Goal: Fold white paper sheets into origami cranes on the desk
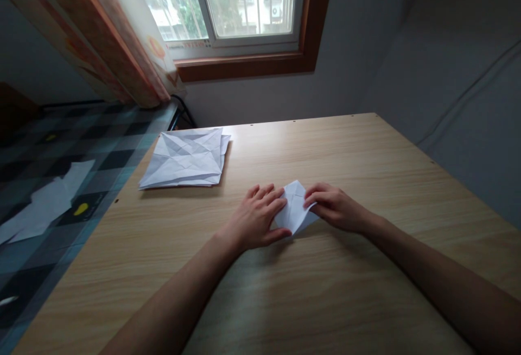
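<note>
A folded sheet of white paper (293,203) with crease lines lies on the wooden table (325,279) in front of me. My left hand (262,215) rests flat on its left side, fingers spread, thumb near the lower corner. On the right, my right hand (331,205) pinches the paper's edge between thumb and fingers and lifts a flap, so that side curves up off the table. Part of the paper's right side is hidden behind the right fingers.
A stack of creased white paper sheets (185,159) sits at the table's back left. Left of the table, more white paper (52,203) lies on a checked cloth (109,162). A window (248,2) with an orange curtain (118,35) is behind, and a cable (468,92) runs along the right wall.
</note>
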Available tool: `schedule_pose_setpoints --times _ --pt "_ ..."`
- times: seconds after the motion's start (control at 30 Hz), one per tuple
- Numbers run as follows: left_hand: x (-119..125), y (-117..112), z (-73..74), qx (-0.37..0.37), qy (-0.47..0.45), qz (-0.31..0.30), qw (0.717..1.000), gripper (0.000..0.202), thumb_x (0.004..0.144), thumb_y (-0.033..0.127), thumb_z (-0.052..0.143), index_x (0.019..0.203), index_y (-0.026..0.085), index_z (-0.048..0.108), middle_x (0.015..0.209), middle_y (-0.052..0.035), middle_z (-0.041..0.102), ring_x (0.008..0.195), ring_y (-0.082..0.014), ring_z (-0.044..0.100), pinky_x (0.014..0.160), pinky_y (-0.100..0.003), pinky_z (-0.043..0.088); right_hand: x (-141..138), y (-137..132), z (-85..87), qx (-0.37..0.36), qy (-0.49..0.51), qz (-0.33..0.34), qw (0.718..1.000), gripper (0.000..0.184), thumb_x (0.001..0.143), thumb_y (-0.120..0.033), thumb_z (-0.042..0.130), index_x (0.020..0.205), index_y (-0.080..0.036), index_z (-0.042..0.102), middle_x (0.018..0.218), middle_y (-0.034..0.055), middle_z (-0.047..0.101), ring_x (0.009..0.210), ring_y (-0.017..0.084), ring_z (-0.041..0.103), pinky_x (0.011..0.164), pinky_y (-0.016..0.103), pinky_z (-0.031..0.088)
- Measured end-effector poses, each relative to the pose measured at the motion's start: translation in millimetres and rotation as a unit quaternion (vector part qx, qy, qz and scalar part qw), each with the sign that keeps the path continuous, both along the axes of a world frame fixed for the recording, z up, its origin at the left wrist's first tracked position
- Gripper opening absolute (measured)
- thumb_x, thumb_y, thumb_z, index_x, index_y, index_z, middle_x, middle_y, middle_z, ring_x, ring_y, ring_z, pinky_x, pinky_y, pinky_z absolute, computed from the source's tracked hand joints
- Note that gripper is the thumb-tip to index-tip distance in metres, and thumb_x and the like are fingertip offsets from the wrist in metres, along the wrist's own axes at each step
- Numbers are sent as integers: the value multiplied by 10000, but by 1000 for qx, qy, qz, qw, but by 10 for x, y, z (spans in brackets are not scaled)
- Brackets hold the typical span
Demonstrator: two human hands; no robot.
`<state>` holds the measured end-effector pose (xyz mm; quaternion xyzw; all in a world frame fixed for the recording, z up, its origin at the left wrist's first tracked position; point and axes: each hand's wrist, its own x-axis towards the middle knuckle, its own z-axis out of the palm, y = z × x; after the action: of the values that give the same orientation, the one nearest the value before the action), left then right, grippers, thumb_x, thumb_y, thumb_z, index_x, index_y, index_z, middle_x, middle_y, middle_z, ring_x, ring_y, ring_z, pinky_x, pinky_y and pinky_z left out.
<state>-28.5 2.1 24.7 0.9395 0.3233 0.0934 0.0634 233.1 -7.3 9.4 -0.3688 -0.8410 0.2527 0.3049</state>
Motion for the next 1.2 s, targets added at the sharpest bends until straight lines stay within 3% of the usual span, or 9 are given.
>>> schedule_pose_setpoints --times 0.13,0.27,0.53,0.67,0.8,1.0,1.2 --pt "16 -10 8 -3 3 -3 1000 534 859 580 547 1231 199 584 1425 -121 518 1324 -357 436 1084 -555 311 -80 1 -27 -1 -12 -65 998 180 921 -189 520 978 -181 691 864 64 674 830 193 605 769 328 487" --pt "49 -26 3 2 0 7 1000 500 886 580 497 1191 197 596 1396 -118 542 1305 -348 446 1078 -550 307 -159 -5 -63 21 -45 -95 994 173 920 -191 530 1015 -172 673 873 66 675 820 197 600 763 324 485" --pt "111 -94 -25 15 8 29 999 518 842 549 561 1216 192 556 1425 -128 506 1320 -357 420 1097 -555 273 -261 -102 -62 168 -167 -147 960 176 928 -144 513 1006 -152 671 957 112 677 907 245 600 837 370 497" --pt "108 -96 -28 14 11 58 998 525 862 537 528 1247 181 538 1436 -137 497 1339 -360 406 1100 -570 270 -308 -196 -45 248 -214 -89 940 216 927 -101 483 923 -153 692 965 114 721 888 232 638 829 358 516" --pt "91 -66 -16 17 21 104 994 540 890 540 479 1266 156 535 1458 -146 476 1362 -372 384 1111 -581 256 -333 -229 -67 293 -180 -8 939 251 917 -91 476 1055 -120 683 1109 117 725 1019 240 667 878 356 546" --pt "61 -31 8 0 28 106 994 607 877 575 488 1304 144 517 1479 -153 453 1382 -372 366 1119 -576 258 -278 -183 -111 230 -166 37 958 333 889 -72 490 1151 -168 671 1244 80 678 1150 234 638 991 401 526" --pt "23 -12 -7 -14 36 98 994 747 820 664 527 1360 150 475 1508 -156 410 1398 -394 331 1117 -593 243 -160 -53 -120 169 -171 -18 970 388 863 -52 499 1181 -186 677 1282 99 650 1197 250 610 1045 453 481"
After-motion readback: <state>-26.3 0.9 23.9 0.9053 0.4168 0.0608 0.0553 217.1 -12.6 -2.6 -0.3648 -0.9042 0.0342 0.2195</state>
